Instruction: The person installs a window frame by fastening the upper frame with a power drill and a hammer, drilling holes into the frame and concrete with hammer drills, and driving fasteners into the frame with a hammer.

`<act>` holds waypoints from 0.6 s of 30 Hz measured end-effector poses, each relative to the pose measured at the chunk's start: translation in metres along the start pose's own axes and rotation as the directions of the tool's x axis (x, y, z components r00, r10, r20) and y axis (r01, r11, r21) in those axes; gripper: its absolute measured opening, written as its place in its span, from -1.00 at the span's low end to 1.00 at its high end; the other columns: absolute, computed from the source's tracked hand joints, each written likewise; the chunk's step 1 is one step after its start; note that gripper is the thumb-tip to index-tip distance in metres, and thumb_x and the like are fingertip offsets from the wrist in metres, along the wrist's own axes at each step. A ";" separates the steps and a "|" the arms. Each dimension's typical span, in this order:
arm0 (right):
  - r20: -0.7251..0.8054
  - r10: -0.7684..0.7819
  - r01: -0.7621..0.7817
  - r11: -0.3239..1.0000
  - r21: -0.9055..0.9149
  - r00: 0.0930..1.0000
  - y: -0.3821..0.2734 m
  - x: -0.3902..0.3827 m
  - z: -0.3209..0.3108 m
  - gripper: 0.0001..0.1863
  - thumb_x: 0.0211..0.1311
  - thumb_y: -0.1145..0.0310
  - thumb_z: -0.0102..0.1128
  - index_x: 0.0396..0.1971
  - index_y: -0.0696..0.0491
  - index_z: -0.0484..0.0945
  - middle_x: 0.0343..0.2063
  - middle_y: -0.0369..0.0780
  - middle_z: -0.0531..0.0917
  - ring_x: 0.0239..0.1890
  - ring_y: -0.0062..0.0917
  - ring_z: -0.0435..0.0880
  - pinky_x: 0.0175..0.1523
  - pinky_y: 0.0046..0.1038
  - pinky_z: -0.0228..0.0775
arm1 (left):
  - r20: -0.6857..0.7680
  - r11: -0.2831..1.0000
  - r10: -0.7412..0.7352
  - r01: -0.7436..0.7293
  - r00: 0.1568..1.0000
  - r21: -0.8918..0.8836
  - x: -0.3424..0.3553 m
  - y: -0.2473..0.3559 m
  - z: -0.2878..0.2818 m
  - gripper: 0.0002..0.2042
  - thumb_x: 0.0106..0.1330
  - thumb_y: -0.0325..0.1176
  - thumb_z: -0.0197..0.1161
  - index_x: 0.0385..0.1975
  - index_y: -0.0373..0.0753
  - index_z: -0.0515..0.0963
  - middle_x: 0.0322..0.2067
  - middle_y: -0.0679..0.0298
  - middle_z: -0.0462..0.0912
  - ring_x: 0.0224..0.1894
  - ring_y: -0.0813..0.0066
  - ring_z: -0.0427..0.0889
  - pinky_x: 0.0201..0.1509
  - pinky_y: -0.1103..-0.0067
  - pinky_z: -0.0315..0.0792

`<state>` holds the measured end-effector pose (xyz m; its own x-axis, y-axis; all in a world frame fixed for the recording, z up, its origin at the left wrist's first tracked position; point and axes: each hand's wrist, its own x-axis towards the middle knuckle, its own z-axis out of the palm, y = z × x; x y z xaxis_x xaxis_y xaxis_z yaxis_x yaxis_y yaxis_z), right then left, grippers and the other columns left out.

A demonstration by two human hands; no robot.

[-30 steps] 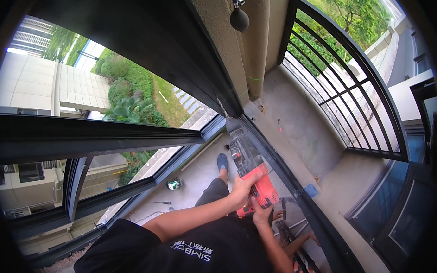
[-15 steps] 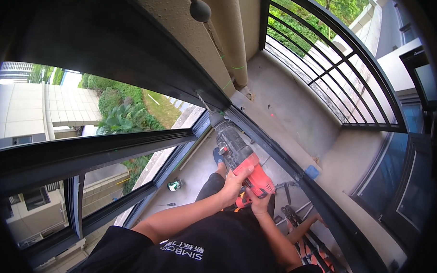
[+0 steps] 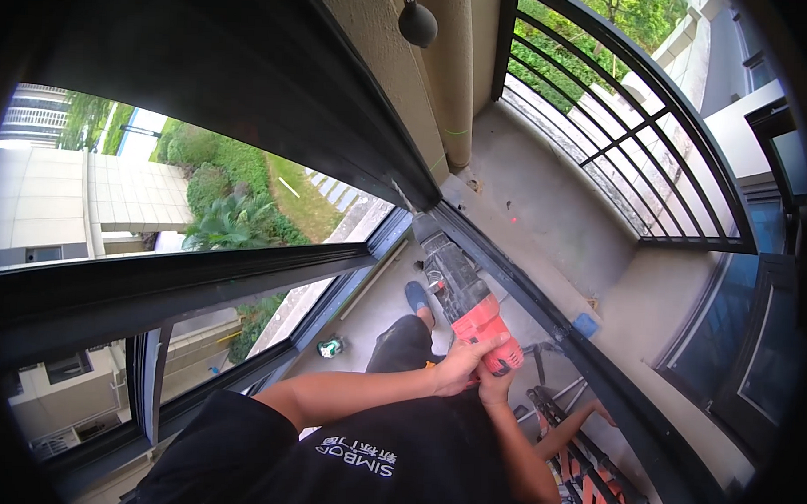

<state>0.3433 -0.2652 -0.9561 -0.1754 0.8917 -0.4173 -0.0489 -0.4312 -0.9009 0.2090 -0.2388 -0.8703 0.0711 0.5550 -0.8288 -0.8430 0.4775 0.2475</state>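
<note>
A red and black rotary hammer drill [image 3: 458, 285] slants up and away from my body. Its long bit [image 3: 403, 195] meets the dark window frame [image 3: 336, 134] near a corner; whether the tip is inside the metal I cannot make out. My left hand [image 3: 458, 367] wraps round the red rear housing from the left. Below it, my right hand [image 3: 495, 387] is closed at the back of the tool, around its handle, with most of the fingers hidden.
Frame rails [image 3: 543, 315] run along both sides of me. A green and white device [image 3: 331, 347] sits on the floor at left. A blue block [image 3: 585, 325] lies beyond the right rail. Another forearm [image 3: 564, 434] shows by an orange and black ladder-like object [image 3: 591, 485]. A railing [image 3: 621, 140] stands far right.
The view has shifted, so the drill and hands appear farther right and slightly lower. My foot shows more fully. Both hands keep their hold, and the bit stays at the frame.
</note>
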 end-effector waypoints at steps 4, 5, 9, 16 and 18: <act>0.069 -0.032 0.033 0.999 -0.025 0.997 -0.003 0.010 -0.003 -0.40 0.02 0.48 0.60 0.09 0.19 0.54 -0.04 -0.19 0.70 -0.02 -0.48 0.71 0.12 -0.37 0.55 | -0.001 0.997 0.081 -0.081 0.997 -0.006 0.005 -0.004 -0.001 -0.71 0.42 -0.26 0.42 0.02 -0.20 0.56 -0.12 0.27 0.73 -0.08 0.41 0.74 0.04 0.41 0.62; 0.081 -0.032 0.034 0.999 -0.026 0.996 -0.004 0.011 -0.002 -0.40 0.02 0.48 0.60 0.09 0.19 0.54 -0.04 -0.19 0.70 -0.02 -0.48 0.71 0.12 -0.37 0.55 | -0.006 0.996 0.090 -0.090 0.996 -0.013 0.004 -0.003 0.000 -0.71 0.42 -0.26 0.42 0.02 -0.20 0.56 -0.12 0.27 0.73 -0.08 0.41 0.74 0.04 0.41 0.62; 0.116 -0.085 0.088 0.996 -0.020 0.990 -0.013 0.015 0.000 -0.39 0.05 0.46 0.60 0.12 0.19 0.54 -0.04 -0.20 0.71 0.00 -0.50 0.71 0.15 -0.37 0.55 | -0.068 0.995 0.091 -0.094 0.994 -0.043 0.007 -0.004 0.001 -0.69 0.39 -0.26 0.45 0.02 -0.21 0.57 -0.12 0.26 0.74 -0.06 0.39 0.73 0.04 0.40 0.61; 0.227 -0.024 0.057 0.988 -0.141 0.974 -0.007 0.025 -0.016 -0.42 0.08 0.50 0.56 0.13 0.20 0.54 -0.03 -0.18 0.71 0.02 -0.48 0.71 0.16 -0.37 0.54 | 0.041 0.997 0.015 -0.012 0.999 -0.076 0.016 -0.001 -0.007 -0.64 0.35 -0.26 0.49 0.05 -0.22 0.59 -0.06 0.24 0.73 -0.01 0.39 0.71 0.08 0.38 0.60; 0.237 -0.034 0.072 0.986 -0.152 0.971 -0.009 0.025 -0.015 -0.42 0.09 0.50 0.55 0.13 0.20 0.54 -0.03 -0.18 0.71 0.02 -0.47 0.71 0.16 -0.37 0.54 | 0.043 0.993 0.070 -0.066 0.997 -0.095 0.016 -0.002 -0.006 -0.63 0.34 -0.25 0.50 0.05 -0.23 0.59 -0.06 0.23 0.73 -0.01 0.38 0.71 0.08 0.38 0.60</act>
<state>0.3540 -0.2368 -0.9605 -0.4014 0.8480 -0.3462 0.0884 -0.3404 -0.9361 0.2082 -0.2346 -0.8874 0.0347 0.6162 -0.7868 -0.8926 0.3733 0.2529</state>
